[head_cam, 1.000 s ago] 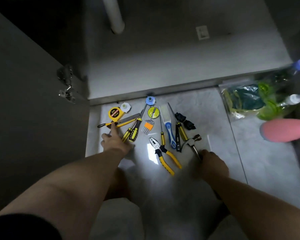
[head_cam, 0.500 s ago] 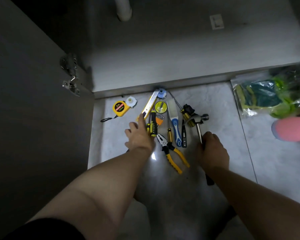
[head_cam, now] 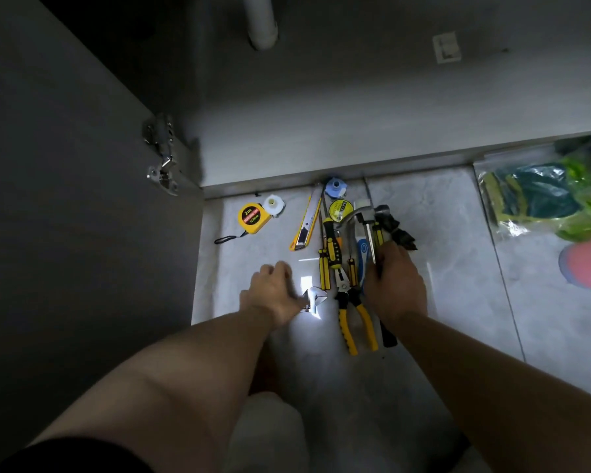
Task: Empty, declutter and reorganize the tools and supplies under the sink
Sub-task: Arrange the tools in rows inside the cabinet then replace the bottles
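Observation:
Tools lie on the marble floor in front of the open sink cabinet. My right hand (head_cam: 394,281) is shut on the shaft of a claw hammer (head_cam: 364,215), its head lying over the tool pile. My left hand (head_cam: 270,293) grips a silver adjustable wrench (head_cam: 314,300) by its handle; only the jaw shows. Yellow pliers (head_cam: 354,315) and yellow-black screwdrivers (head_cam: 330,257) lie between my hands. A yellow utility knife (head_cam: 306,225), a yellow 2 m tape measure (head_cam: 251,217), a white spool (head_cam: 273,204), a blue spool (head_cam: 334,187) and a yellow tape roll (head_cam: 340,210) lie farther back.
The cabinet floor (head_cam: 321,124) lies bare behind the tools, with a white drain pipe (head_cam: 261,22) above. The open cabinet door (head_cam: 65,199) with its hinge (head_cam: 161,155) stands at left. A plastic bag of green items (head_cam: 539,196) and a pink object (head_cam: 587,264) sit at right.
My right hand slid the hammer forward onto the tool pile. My left hand drew back from the screwdrivers and now holds the silver wrench. The utility knife lies apart on the left.

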Available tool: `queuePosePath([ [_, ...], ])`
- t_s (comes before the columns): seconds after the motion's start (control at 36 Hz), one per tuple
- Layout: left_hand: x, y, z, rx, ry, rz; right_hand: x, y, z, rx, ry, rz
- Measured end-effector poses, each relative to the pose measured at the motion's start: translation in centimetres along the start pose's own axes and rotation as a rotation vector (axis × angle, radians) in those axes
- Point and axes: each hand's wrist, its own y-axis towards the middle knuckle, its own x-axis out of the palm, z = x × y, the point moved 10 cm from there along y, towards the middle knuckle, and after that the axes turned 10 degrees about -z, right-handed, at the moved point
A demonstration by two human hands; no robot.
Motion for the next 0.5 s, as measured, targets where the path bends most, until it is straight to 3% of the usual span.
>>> queuePosePath([
  [0.08,1.8,-0.4,-1.5,0.003,0.157,-0.128,0.5,-0.1,-0.4,0.009,0.001,-0.031],
  [0.22,2.4,-0.8,-0.6,0.078,0.297,-0.098,0.6,-0.3,-0.7,-0.008,-0.017,-0.045],
  [0.5,3.2,-2.1,2.1,0.195,0.102,0.035,-0.6,0.1,-0.8,-0.032,0.024,-0.003],
])
